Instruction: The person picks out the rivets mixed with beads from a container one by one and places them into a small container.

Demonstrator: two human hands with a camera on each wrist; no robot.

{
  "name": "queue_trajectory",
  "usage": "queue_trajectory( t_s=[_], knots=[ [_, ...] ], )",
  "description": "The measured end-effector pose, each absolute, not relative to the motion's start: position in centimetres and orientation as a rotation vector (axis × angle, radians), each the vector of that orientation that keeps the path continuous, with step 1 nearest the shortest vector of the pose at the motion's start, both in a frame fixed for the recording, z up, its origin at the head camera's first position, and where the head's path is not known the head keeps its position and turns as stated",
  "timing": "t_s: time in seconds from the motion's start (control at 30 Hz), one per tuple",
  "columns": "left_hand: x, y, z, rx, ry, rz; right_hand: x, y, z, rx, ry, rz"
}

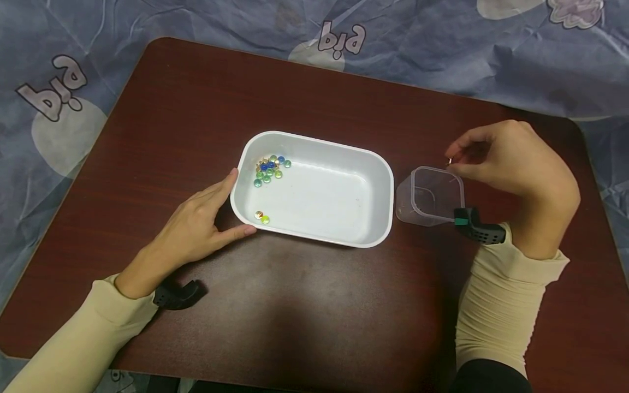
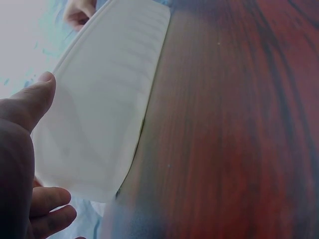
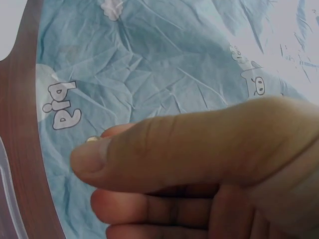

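Centre of frame: white tray (image 1: 319,204) on dark table (image 1: 304,305). Left hand (image 1: 189,229) spans its left end, thumb and fingers extended and spread against the wall, not curled; probably a brace against sliding. Right hand (image 1: 530,158), right of frame, pinches a small gold-coloured piece (image 1: 449,161) between thumb and fingertips, a grip suited to something so tiny; its shape is mostly hidden. Clear container (image 1: 407,202) sits just right of tray, within that hand's reach. Glass beads (image 1: 270,165) cluster at tray's upper left.
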State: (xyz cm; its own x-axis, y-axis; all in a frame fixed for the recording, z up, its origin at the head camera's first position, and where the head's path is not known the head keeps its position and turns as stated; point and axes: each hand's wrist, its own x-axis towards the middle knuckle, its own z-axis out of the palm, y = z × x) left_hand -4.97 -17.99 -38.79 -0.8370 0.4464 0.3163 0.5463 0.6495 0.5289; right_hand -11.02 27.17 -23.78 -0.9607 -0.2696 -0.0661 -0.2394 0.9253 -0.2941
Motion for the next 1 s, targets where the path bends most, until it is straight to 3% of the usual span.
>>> queue_trajectory(
  t_s=[1.0],
  knots=[
    [-5.04,-18.04,-38.76,-0.829,-2.705,-0.956,-10.99,27.46,-23.73,-0.329,2.938,-0.435]
  ],
)
